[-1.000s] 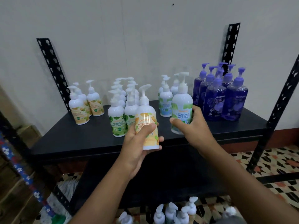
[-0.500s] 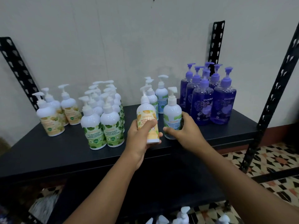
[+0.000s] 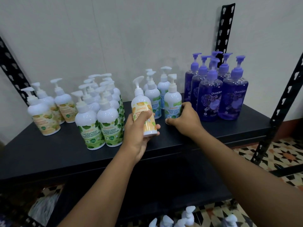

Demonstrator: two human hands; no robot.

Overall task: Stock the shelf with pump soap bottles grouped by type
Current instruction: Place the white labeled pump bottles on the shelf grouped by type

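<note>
Gripped in the left hand point(image 3: 139, 135), thumb across the label and fingers curled round the back: a yellow-label bottle point(image 3: 143, 112), upright with a slight lean, seemingly lifted just off the board, in front of the gap between green and mint stock. Clasped low down by the right hand point(image 3: 185, 120), fingers wrapped round its base: a cool-mint bottle point(image 3: 173, 100), standing at the front of the cool-mint group point(image 3: 153, 95), just beside the purple group point(image 3: 216, 95) but not plainly touching it. Probably the step in hand: seating that mint bottle with its own kind, then rehoming the yellow one.

To do it well: press the mint base flat, turn the label forward, uncurl the fingers straight back rather than sideways (tall purple pumps just to the right). Then carry the yellow bottle left along the bare front strip of the shelf point(image 3: 49, 154), passing in front of the green-leaf group point(image 3: 101, 118) rather than over its crowded pump heads. Set down beside the yellow group point(image 3: 49, 110), 3 bottles at the far left, label out, pump facing the same way as theirs. Light grip, low carry, no brushing of the 2 front green bottles: top-heavy shapes, likely to topple in a row.

Further out: a slotted black upright post point(image 3: 225, 27) behind the purple stock, patterned tiled floor point(image 3: 287, 154) to the right, and spare bottles point(image 3: 180, 218) below, only pump tops in view.
</note>
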